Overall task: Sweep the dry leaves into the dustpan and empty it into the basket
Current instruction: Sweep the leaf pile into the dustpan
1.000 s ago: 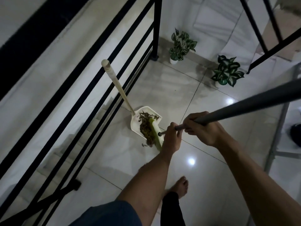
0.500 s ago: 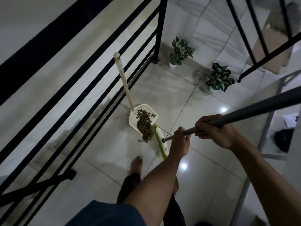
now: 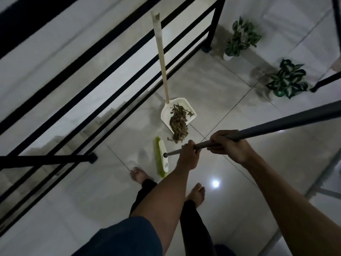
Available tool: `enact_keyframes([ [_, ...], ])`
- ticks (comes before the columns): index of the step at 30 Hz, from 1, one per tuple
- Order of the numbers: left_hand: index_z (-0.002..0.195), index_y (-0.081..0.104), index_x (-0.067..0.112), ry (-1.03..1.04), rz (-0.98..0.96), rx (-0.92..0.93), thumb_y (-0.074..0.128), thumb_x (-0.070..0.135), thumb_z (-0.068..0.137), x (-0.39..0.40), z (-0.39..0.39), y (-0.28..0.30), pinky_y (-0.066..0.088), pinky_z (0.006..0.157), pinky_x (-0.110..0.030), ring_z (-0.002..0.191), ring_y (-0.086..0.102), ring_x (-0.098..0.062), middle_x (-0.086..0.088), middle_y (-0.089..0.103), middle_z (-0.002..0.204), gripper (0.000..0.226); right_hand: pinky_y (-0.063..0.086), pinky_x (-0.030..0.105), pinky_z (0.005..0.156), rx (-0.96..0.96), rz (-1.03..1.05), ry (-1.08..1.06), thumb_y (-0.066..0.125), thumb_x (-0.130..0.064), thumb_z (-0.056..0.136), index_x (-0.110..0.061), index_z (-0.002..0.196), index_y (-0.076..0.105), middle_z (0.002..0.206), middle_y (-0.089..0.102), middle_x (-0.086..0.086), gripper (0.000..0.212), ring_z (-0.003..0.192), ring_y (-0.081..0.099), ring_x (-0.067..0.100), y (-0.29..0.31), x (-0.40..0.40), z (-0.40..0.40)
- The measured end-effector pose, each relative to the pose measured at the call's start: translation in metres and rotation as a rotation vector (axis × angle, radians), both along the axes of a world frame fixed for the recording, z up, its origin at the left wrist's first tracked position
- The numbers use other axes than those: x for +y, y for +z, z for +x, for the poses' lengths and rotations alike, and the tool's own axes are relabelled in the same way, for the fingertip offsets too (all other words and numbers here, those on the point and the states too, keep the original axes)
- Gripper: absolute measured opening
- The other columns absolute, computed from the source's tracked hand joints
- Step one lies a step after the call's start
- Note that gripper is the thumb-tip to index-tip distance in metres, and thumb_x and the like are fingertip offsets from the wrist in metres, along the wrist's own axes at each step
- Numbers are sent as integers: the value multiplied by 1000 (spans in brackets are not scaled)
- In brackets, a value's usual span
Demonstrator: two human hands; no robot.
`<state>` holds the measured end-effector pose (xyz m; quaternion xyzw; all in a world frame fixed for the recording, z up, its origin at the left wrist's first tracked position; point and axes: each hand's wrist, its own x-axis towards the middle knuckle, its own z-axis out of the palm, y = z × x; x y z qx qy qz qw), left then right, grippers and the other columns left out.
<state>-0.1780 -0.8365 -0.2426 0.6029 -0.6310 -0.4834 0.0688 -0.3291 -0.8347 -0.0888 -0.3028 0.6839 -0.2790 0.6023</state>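
Head view: both hands' grip (image 3: 188, 154) (image 3: 227, 145) closed round broom handle (image 3: 276, 124), leaf-filled dustpan (image 3: 166, 112) just beyond.

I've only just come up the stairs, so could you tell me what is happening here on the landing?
A person is sweeping dry leaves on a tiled landing. Both hands grip the grey broom handle: the left hand lower down, the right hand above it. The green broom head rests on the floor, apart from the white dustpan, which holds most of the leaves. A few lie at its lip. No basket is in view.
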Motion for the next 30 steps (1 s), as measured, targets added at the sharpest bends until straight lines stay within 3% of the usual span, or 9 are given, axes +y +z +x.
enact_keyframes([
  [2, 104, 50, 2, -17, 35, 6, 52, 35, 98, -2, 2, -13, 49, 81, -52, 97, 59, -39, -23, 63, 98, 34, 61, 51, 94, -7, 16, -20, 56, -4, 103, -7, 82, 72, 92, 78, 20, 27, 95, 77, 38, -17, 4, -1],
  [6, 98, 50, 4, 14, 22, 63, 29, 71, 82, 3, -17, -24, 50, 74, -47, 91, 62, -37, -20, 66, 91, 72, 63, 48, 90, 59, -11, 68, 57, -6, 103, -8, 84, 73, 92, 78, 16, 25, 91, 78, 31, -25, 6, -16],
  [8, 97, 50, 4, 18, 44, 75, 36, 64, 88, 6, -31, -23, 48, 73, -45, 89, 62, -37, -20, 66, 90, 62, 64, 47, 89, 88, -21, 92, 58, -7, 103, -8, 84, 73, 91, 79, 15, 24, 89, 79, 30, -23, 3, -28],
  [10, 99, 50, 5, 20, 87, 77, 51, 41, 97, 6, -48, -21, 47, 75, -46, 91, 62, -38, -21, 65, 93, 37, 64, 48, 88, 115, -28, 97, 58, -6, 102, -8, 81, 73, 90, 78, 18, 25, 88, 79, 32, -19, 1, -43],
  [13, 101, 50, 5, 10, 111, 107, 55, 28, 98, 5, -71, -15, 46, 74, -40, 95, 62, -36, -20, 65, 97, 24, 63, 51, 90, 144, -31, 117, 58, -5, 101, -6, 82, 72, 90, 77, 21, 23, 89, 78, 34, -14, 3, -63],
  [18, 107, 51, 1, -31, 84, 144, 52, 26, 100, 7, -102, -1, 36, 71, -30, 98, 61, -31, -20, 66, 101, 27, 63, 51, 90, 184, -52, 135, 59, -6, 101, -5, 82, 71, 87, 77, 18, 23, 87, 79, 30, -4, 8, -92],
  [22, 107, 51, 2, -50, 86, 151, 52, 28, 100, 6, -117, 3, 38, 70, -30, 93, 61, -30, -19, 66, 100, 28, 63, 53, 89, 204, -65, 137, 58, -5, 101, -6, 80, 72, 85, 78, 16, 25, 86, 79, 29, 1, 12, -104],
  [25, 108, 51, 2, -66, 83, 138, 51, 29, 100, 6, -123, 8, 36, 68, -29, 84, 55, -20, -17, 66, 100, 28, 62, 56, 90, 207, -73, 121, 58, -6, 100, -9, 77, 72, 84, 77, 17, 27, 86, 79, 30, 7, 18, -110],
  [30, 108, 49, 5, -103, 95, 130, 50, 31, 100, 19, -123, 24, 41, 72, -35, 92, 56, -25, -17, 63, 102, 27, 63, 55, 87, 240, -84, 127, 57, -8, 102, -7, 81, 72, 86, 78, 14, 26, 86, 79, 28, 31, 34, -109],
])
